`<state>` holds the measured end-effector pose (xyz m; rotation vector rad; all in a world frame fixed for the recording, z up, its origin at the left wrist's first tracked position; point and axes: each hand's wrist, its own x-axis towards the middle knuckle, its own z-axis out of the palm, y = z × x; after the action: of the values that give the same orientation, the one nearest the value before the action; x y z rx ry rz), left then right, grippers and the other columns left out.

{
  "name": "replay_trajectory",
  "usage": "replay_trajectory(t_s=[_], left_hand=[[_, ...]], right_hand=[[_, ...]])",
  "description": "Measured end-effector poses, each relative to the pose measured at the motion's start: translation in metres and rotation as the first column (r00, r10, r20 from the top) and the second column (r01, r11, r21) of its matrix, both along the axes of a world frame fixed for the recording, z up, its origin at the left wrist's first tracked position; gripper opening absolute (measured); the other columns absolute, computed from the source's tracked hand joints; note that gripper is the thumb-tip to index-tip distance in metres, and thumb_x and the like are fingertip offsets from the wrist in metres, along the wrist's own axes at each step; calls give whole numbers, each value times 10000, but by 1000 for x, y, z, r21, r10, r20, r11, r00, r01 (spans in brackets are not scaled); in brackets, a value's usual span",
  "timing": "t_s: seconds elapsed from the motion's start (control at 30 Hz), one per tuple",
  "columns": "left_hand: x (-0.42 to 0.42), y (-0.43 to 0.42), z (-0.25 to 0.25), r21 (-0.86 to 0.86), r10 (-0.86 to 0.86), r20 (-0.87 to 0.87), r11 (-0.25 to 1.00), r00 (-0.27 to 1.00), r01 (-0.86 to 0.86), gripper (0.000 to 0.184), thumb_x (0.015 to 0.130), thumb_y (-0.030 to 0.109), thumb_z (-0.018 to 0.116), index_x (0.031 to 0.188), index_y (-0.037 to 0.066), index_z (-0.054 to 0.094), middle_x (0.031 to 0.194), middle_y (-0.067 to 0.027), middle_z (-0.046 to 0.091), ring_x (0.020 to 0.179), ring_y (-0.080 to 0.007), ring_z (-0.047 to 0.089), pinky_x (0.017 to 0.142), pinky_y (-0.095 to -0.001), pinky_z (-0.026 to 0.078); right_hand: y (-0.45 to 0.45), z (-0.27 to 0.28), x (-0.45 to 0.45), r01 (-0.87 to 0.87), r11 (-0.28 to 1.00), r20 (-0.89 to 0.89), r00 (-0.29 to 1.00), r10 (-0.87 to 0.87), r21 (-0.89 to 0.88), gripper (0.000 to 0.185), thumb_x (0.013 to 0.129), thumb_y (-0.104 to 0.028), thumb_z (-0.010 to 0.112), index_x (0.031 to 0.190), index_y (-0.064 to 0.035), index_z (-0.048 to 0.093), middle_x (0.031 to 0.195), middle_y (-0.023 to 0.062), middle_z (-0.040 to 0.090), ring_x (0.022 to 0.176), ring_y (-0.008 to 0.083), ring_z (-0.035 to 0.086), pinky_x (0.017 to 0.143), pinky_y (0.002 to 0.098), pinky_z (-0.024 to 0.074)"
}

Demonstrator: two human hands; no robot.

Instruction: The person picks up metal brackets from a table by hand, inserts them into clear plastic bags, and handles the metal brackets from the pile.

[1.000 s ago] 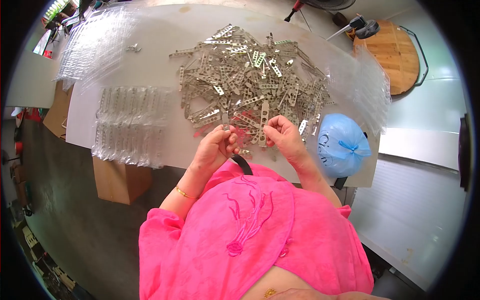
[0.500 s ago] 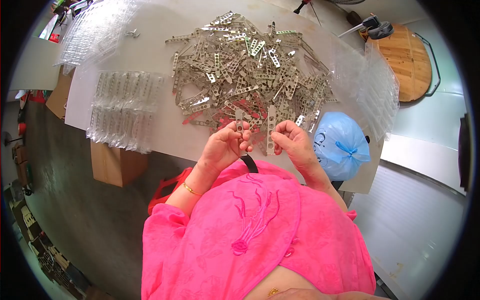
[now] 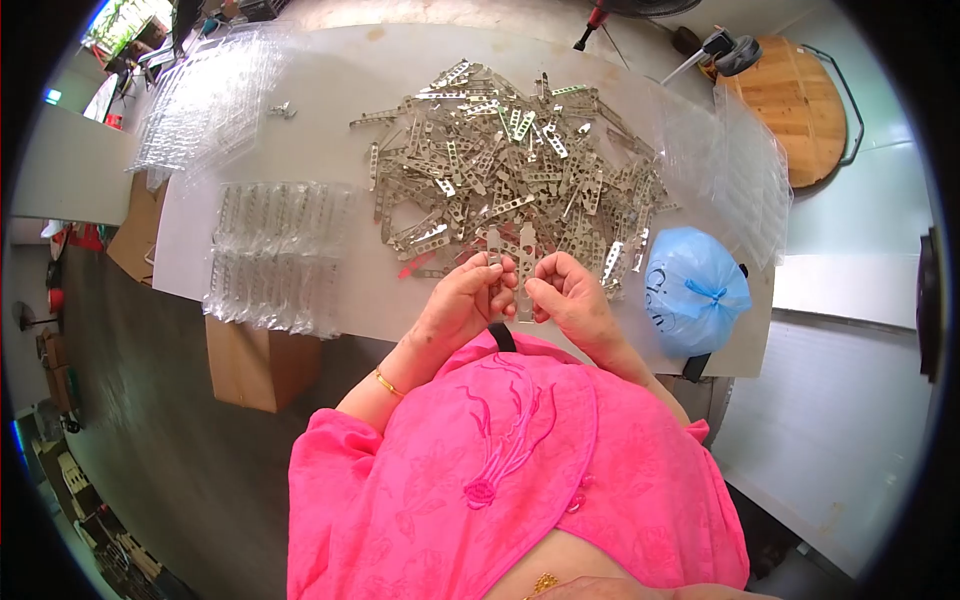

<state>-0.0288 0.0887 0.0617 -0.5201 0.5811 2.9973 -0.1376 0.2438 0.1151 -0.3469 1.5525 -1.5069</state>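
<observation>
My left hand (image 3: 470, 295) is closed on a narrow metal strip with round holes (image 3: 493, 242), its end pointing up past the fingertips. Close beside it, my right hand (image 3: 572, 298) pinches a second perforated metal strip (image 3: 526, 258), held nearly upright. The two strips are almost side by side above the table's near edge. Just beyond them spreads a large heap of similar perforated metal strips (image 3: 500, 160), a few with reddish faces. Parts of both held strips are hidden behind my fingers.
Left on the table (image 3: 330, 80) lie clear packs of strips (image 3: 280, 255), with clear plastic trays (image 3: 205, 95) farther back. More clear trays (image 3: 735, 170) and a tied blue bag (image 3: 697, 290) are at right. A cardboard box (image 3: 262, 365) stands below the left edge.
My right hand has moved left with its strip, so the two strips are now closer together. The view has shifted slightly, and the whole table appears lower.
</observation>
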Motion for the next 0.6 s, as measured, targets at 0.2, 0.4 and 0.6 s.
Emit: replay_trajectory(t_s=[0.2,0.4,0.6], left_hand=[[18,-33,-4,86,-79,-38,993,996,82,182,963,87,427,1100,34,534,914,-62,599,662,-133,535,727,-348,504],[27,-49,1,-1,-171,29,985,985,171,157,951,84,539,1105,53,547,909,-29,609,718,-119,571,691,-310,506],[27,-50,4,-68,-211,54,974,976,215,131,951,110,610,1071,75,573,823,15,595,657,-82,544,604,-246,454]], right_hand=[[-20,-9,26,76,997,-9,997,-76,-2,107,943,-110,610,976,-47,530,802,-1,591,655,55,553,581,217,467],[-39,-7,52,126,992,-2,992,-126,3,103,943,-101,606,979,-37,534,808,5,602,658,52,557,585,215,469],[-44,-3,62,148,988,-16,989,-147,36,101,936,-86,609,971,-28,534,819,7,609,665,44,563,576,207,467]])
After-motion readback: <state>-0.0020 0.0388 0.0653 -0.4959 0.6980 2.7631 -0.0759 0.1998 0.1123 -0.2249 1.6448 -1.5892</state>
